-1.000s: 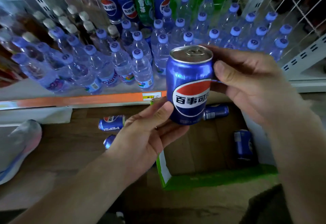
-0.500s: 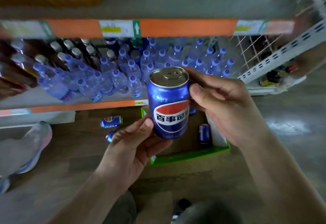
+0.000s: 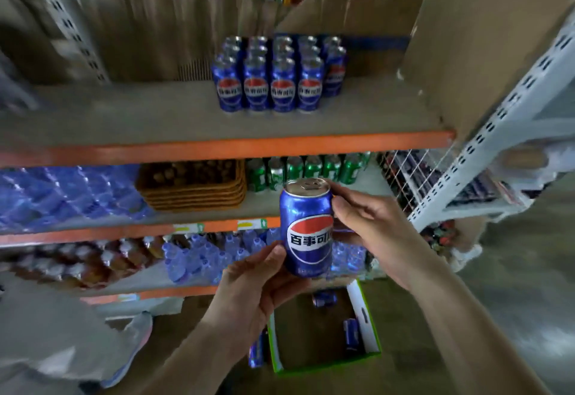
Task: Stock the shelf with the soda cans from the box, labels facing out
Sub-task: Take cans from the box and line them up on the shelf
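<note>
I hold an upright blue soda can [image 3: 306, 229] in front of me, its red, white and blue label turned toward the camera. My left hand [image 3: 255, 289] grips its lower part from below-left. My right hand [image 3: 370, 233] grips its right side near the top. On the upper shelf [image 3: 217, 148] stand several rows of matching blue cans [image 3: 269, 83], labels facing out. Down on the floor is the green-edged box [image 3: 370, 326] with two blue cans [image 3: 351, 332] lying inside. Another blue can [image 3: 256, 351] lies on the floor beside the box's left wall.
Green cans [image 3: 308, 170] and a wicker basket [image 3: 193, 186] fill the middle shelf, with wrapped water packs [image 3: 62, 195] to the left. Bottles [image 3: 199, 257] crowd the lowest shelf. A white perforated upright [image 3: 497, 145] stands at the right. A cardboard wall [image 3: 482, 36] bounds the upper shelf's right side.
The view has swung upward from the lowest shelf to the upper shelf with its stocked cans. Both hands have kept their grip on the can, which has risen with the view.
</note>
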